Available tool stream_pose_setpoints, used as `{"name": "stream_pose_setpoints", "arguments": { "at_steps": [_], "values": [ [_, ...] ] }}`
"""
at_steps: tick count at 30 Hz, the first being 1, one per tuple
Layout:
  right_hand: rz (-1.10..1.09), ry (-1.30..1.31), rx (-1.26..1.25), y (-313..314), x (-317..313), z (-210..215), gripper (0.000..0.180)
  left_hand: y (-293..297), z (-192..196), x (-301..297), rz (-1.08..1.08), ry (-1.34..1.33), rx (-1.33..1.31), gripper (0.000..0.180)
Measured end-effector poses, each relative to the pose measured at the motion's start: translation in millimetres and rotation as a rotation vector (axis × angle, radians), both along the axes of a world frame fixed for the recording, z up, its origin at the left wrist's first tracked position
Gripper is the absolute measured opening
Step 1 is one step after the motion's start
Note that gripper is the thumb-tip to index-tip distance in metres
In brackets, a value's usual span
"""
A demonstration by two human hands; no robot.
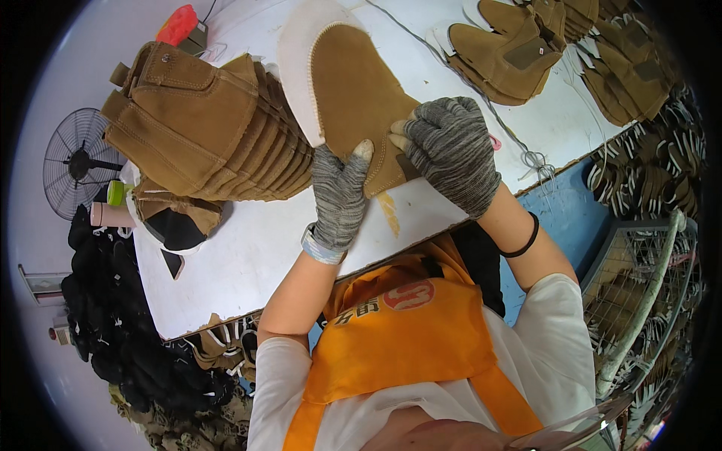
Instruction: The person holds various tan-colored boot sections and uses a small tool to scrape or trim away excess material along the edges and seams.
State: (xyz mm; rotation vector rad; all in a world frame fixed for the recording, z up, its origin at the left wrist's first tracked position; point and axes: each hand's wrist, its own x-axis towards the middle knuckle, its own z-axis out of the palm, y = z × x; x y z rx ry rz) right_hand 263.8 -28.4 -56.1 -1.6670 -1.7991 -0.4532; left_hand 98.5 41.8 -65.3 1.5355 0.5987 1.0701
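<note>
A brown suede boot upper (353,83) with a white stitched border lies between my hands over the white table. My left hand (340,192), in a grey knit glove with bare fingertips, grips its lower left edge, thumb on top of the suede. My right hand (455,150), gloved the same way, is closed on the upper's right edge, fingers curled and pinching near a dark elastic panel. To the left, close to my left hand, stands a tall stack of brown suede uppers (195,128).
More brown uppers (504,56) are piled at the far right of the table (226,278). Loose thread (538,161) lies near the right edge. A wire cart (639,293) stands at the right, a fan (79,161) at the left. Dark piled pieces (128,316) sit below the left side.
</note>
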Motion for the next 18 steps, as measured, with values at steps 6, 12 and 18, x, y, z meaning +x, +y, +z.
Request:
{"name": "stream_pose_setpoints", "arguments": {
  "at_steps": [6,12,18],
  "values": [
    [-0.016,0.005,0.082,12.8,-4.0,9.1,0.019,0.7,-1.1,-4.8,-0.015,0.061,0.006,0.031],
    [-0.081,0.295,0.185,27.7,-2.9,-26.2,0.014,5.5,-15.4,-0.5,-0.054,-0.016,-0.054,0.033],
    [-0.103,0.819,0.253,9.8,13.2,-24.0,0.006,12.4,-23.2,-2.0,-0.077,-0.157,-0.211,0.041]
  ]
}}
